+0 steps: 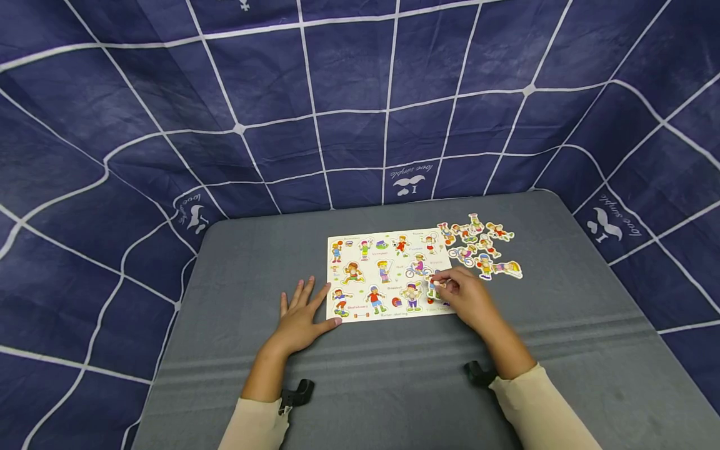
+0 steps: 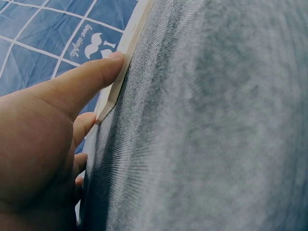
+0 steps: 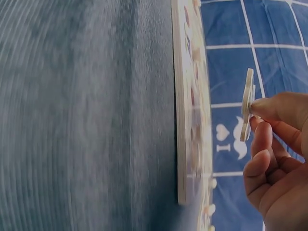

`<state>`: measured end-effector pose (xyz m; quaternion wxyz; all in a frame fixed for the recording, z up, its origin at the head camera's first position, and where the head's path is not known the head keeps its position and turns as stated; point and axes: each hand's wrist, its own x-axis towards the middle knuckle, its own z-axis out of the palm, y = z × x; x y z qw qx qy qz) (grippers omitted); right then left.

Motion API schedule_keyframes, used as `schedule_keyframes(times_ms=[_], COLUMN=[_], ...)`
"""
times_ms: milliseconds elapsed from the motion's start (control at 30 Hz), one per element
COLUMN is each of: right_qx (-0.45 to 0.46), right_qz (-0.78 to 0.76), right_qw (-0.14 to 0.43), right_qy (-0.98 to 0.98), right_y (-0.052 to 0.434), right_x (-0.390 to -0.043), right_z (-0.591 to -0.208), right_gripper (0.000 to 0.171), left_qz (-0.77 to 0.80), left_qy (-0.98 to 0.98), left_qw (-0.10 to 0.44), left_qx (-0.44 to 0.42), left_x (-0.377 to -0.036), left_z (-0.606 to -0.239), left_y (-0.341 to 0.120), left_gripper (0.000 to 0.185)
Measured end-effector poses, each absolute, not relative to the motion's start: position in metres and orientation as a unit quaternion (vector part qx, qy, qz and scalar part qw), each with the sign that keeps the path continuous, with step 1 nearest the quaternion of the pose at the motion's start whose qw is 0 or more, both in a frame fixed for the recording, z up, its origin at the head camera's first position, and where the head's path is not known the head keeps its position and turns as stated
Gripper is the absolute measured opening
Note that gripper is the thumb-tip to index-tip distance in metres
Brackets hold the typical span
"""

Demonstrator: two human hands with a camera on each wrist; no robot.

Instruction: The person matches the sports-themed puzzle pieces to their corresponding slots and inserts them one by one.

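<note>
A pale wooden puzzle board (image 1: 360,250) printed with sports figures lies on the grey table. My left hand (image 1: 298,322) has its fingers spread at the board's left edge; in the left wrist view the thumb (image 2: 94,77) touches that edge. Over the board's lower right part, my right hand (image 1: 465,297) pinches a flat figure-shaped puzzle piece (image 1: 432,287) between thumb and fingers. Seen edge-on in the right wrist view, this piece (image 3: 247,106) is held apart from the board (image 3: 181,144). The printing beneath it is partly hidden.
Several loose figure puzzle pieces (image 1: 486,244) lie in a cluster beside the board's upper right corner, some touching or overlapping. The grey cloth-covered table (image 1: 382,387) meets a dark blue curtain (image 1: 349,144) with white lines at the back and sides.
</note>
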<state>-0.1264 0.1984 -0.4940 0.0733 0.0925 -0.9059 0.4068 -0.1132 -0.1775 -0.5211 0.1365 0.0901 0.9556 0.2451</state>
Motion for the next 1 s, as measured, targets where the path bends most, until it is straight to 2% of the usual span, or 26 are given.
schedule_keyframes(times_ms=[433,667,1000], right_qx=[0.149,0.154,0.201], right_qz=[0.409,0.397,0.378], right_qw=[0.064,0.031,0.017], right_qy=[-0.898,-0.904,-0.904], right_y=[0.166,0.148,0.128], right_x=[-0.135,-0.135,-0.139], right_z=[-0.492,-0.493,-0.502], right_gripper=[0.015,0.016,0.014], left_qz=[0.252,0.261,0.253], left_qy=[0.955,0.955,0.954], left_qw=[0.131,0.107,0.138], left_qx=[0.087,0.093,0.086], left_x=[-0.112,-0.11,-0.111], left_z=[-0.521,-0.525,-0.519], left_y=[-0.178,-0.178,-0.177], left_gripper=[0.092,0.09,0.092])
